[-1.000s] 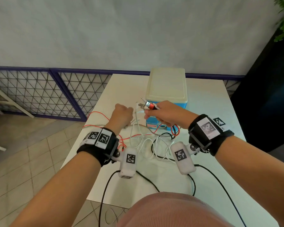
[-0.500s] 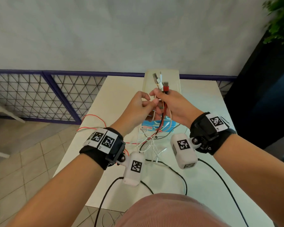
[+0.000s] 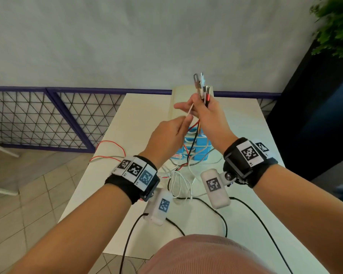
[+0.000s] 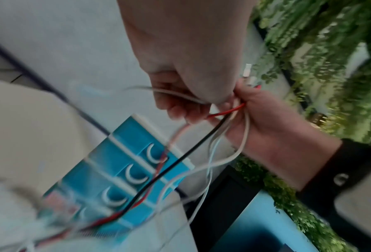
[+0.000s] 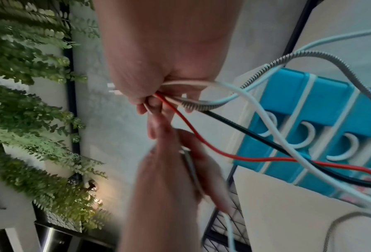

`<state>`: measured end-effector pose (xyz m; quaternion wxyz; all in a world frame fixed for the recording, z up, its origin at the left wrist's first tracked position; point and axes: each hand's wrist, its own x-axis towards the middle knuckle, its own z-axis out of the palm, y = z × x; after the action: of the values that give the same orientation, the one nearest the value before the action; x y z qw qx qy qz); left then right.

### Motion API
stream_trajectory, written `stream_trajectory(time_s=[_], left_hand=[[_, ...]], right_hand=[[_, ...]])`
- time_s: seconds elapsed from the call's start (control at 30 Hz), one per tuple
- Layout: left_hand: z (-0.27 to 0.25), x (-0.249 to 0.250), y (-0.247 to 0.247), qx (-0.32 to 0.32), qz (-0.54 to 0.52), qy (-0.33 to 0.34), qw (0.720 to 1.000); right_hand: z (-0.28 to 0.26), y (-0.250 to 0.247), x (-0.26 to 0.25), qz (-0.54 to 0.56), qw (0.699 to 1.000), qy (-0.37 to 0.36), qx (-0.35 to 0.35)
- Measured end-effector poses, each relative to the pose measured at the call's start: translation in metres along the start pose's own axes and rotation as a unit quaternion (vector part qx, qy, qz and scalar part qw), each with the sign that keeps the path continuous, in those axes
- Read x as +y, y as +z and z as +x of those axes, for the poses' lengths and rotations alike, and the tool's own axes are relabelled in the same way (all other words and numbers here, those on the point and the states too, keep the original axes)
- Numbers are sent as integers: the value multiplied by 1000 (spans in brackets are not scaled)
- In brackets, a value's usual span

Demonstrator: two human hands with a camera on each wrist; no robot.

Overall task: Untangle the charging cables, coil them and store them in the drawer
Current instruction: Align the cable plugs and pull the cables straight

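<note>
The right hand [image 3: 210, 117] is raised above the worktop [image 3: 139, 115], its fingers [image 5: 156, 105] clenched round a bunch of charging cables [image 5: 223, 105] just below their plugs. The plug ends [image 3: 201, 86] stand up out of the fist. From the underside of the fist a red cable [image 5: 201, 145], a black cable [image 5: 255, 131], a white cable [image 5: 266, 119] and a grey braided cable [image 5: 299, 58] trail downward.

The left hand [image 3: 166, 139] sits just beside and slightly below the right. Its fingers [image 4: 176, 109] pinch a single white strand [image 3: 188, 113], which runs up at a slant toward the right fist. The right-wrist view is blurred at this point, so the exact finger contact cannot be confirmed there.

The held cables hang down in front of a small blue drawer unit [image 3: 196, 147] with a pale lid [image 3: 178, 101], standing on the worktop beyond the hands. All drawers visible in the left-wrist view [image 4: 124, 163] appear closed. The lower lengths of cable lie in a loose tangle [image 3: 178, 178] on the worktop, between the two wrists and in front of the unit. One red loop [image 3: 111, 143] extends toward the left edge of the worktop.

Both wrists carry black straps with marker tags and white camera housings. Thin black leads [image 3: 216, 210] run from these across the near part of the worktop. Green foliage [image 3: 333, 26] stands at upper right.
</note>
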<state>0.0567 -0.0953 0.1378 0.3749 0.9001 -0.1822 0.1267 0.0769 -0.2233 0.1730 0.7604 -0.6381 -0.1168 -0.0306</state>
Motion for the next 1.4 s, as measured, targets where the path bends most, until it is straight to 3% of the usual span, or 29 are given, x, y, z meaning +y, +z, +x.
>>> stream_trajectory(time_s=[0.13, 0.27, 0.37, 0.47, 0.57, 0.73, 0.87, 1.0, 1.2, 1.4], left_hand=[[-5, -3, 10, -56, -99, -26, 993], [-17, -22, 24, -120, -133, -58, 982], [-22, -27, 23, -149, -178, -61, 971], [-16, -20, 17, -128, -207, -48, 969], [-5, -5, 10, -102, -284, -90, 949], [25, 34, -18, 13, -355, -88, 931], [37, 40, -32, -16, -277, -32, 960], [37, 36, -36, -26, -245, -15, 969], [30, 36, -27, -23, -169, -13, 985], [24, 34, -21, 25, -209, -4, 977]], right_hand=[[6, -2, -9, 45, 999, 9, -5], [12, -6, -18, 164, 985, 51, 28], [11, -13, -21, 189, 979, 76, 17], [5, -16, -20, 165, 982, 97, 0], [2, -19, -21, 151, 981, 117, -37], [-7, -20, -15, 59, 977, 172, -109], [-15, -13, -18, -88, 976, 162, -117], [-21, -7, -23, -192, 964, 141, -119], [-23, 1, -19, -214, 965, 126, -84], [-21, 2, -20, -210, 973, 80, -58]])
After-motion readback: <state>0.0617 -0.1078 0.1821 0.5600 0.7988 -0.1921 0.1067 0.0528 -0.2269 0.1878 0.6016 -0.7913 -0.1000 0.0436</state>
